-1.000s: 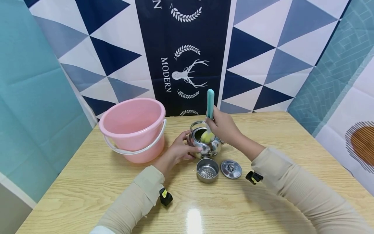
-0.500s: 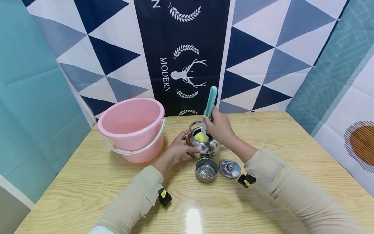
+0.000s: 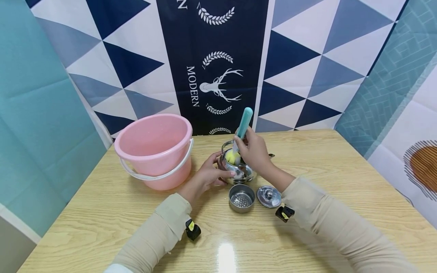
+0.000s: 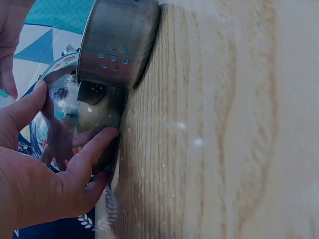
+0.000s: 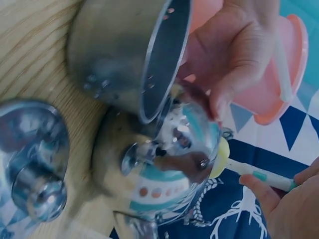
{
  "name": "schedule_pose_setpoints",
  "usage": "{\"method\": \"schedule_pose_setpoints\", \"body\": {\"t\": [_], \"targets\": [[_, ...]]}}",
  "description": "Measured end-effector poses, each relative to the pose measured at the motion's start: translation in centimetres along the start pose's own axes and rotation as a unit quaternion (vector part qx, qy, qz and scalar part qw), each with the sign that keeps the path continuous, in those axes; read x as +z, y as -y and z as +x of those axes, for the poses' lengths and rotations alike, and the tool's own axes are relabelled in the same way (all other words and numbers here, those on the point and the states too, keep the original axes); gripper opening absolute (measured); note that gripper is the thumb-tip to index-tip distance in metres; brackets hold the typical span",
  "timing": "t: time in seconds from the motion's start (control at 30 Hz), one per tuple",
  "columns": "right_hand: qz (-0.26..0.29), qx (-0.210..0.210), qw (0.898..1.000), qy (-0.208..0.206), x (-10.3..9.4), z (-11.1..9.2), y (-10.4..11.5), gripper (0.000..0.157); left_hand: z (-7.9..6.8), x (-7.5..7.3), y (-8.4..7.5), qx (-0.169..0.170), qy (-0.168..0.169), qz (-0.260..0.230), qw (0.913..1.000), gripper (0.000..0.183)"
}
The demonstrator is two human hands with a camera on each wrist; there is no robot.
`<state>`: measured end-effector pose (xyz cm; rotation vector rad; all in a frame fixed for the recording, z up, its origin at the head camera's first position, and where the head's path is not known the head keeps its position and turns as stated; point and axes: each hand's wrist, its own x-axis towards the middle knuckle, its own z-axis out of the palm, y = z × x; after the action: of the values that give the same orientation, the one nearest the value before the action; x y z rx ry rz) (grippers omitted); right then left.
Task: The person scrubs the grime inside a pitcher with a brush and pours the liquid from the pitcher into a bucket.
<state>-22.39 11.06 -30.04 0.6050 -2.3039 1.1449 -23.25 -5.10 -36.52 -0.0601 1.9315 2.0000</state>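
Note:
A shiny metal teapot [image 3: 243, 175] stands uncovered on the table. My left hand [image 3: 212, 173] holds its left side, thumb on the front of the body and fingers around the lower side, as the left wrist view also shows. My right hand [image 3: 255, 151] grips a sponge brush by its teal handle [image 3: 245, 119], which leans up to the right. Its yellow sponge head [image 3: 233, 157] sits in the pot's opening, the lower part hidden inside. In the right wrist view the brush's pale shaft [image 5: 241, 168] runs from the right hand [image 5: 294, 211] to the pot's mouth.
Close in front of the teapot stands a metal strainer cup [image 3: 241, 208] with a perforated bottom. The knobbed metal lid [image 3: 269, 196] lies to its right. A pink bucket [image 3: 153, 157] with a white handle is at the left. A patterned cloth backs the wooden table [image 3: 191, 250].
My right hand has shifted left, carrying the sponge head from the right of the opening to its left. The handle has tilted right, then dipped slightly. My left hand stays on the teapot.

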Motion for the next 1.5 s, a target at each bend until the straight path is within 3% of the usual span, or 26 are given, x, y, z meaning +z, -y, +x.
{"method": "schedule_pose_setpoints", "body": {"t": [0.17,0.33,0.7,1.5], "targets": [[-0.012,-0.049,0.999,0.005,-0.1,0.0,-0.6,0.017,0.0,-0.1,0.0,0.0,0.0,0.001,1.0,0.09],[-0.035,-0.071,0.997,0.016,-0.6,0.1,-1.2,0.015,0.0,-0.1,0.0,-0.001,0.001,0.002,1.0,0.09],[-0.058,-0.064,0.996,0.038,-2.0,0.0,-1.7,0.014,0.0,0.0,0.1,0.0,0.0,0.003,1.0,0.09],[-0.069,-0.063,0.996,0.018,-2.6,-1.3,-1.4,0.014,0.1,0.0,0.2,-0.001,-0.003,0.002,1.0,0.091]]}}
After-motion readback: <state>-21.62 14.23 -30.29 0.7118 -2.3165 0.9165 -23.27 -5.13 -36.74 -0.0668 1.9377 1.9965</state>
